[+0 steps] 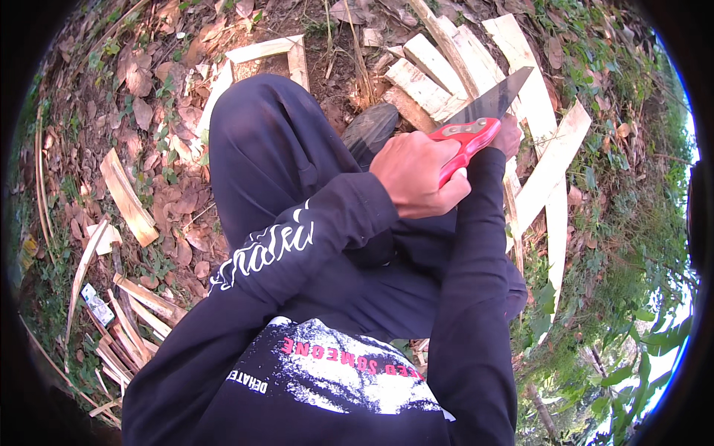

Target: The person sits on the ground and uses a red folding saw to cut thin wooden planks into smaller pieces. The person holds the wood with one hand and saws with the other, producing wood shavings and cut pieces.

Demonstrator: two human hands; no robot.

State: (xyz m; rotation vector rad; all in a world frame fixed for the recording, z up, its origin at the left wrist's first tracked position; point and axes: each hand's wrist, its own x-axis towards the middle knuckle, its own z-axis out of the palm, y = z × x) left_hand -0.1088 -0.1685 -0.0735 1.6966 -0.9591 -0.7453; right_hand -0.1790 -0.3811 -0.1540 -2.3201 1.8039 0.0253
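Observation:
My left hand (pixel 416 175) is closed round the red handle of a hand saw (pixel 487 100). The dark blade points up and to the right, over pale split wood. Just beyond the handle is my right hand (pixel 509 135), close to the wood. The saw partly covers it, and its fingers are hidden. A long narrow wood strip (pixel 448 44) runs down from the top edge and passes under the blade. Beside it are several short split wood pieces (pixel 420 85).
Flat pale slats (pixel 554 167) lie crossed at the right, by green plants (pixel 632 186). My dark shoe (pixel 373 128) is left of the wood. A split piece (pixel 128 197) and a heap of thin sticks (pixel 134 331) lie on leafy ground at the left. Angled wood (pixel 266 50) lies beyond my knee.

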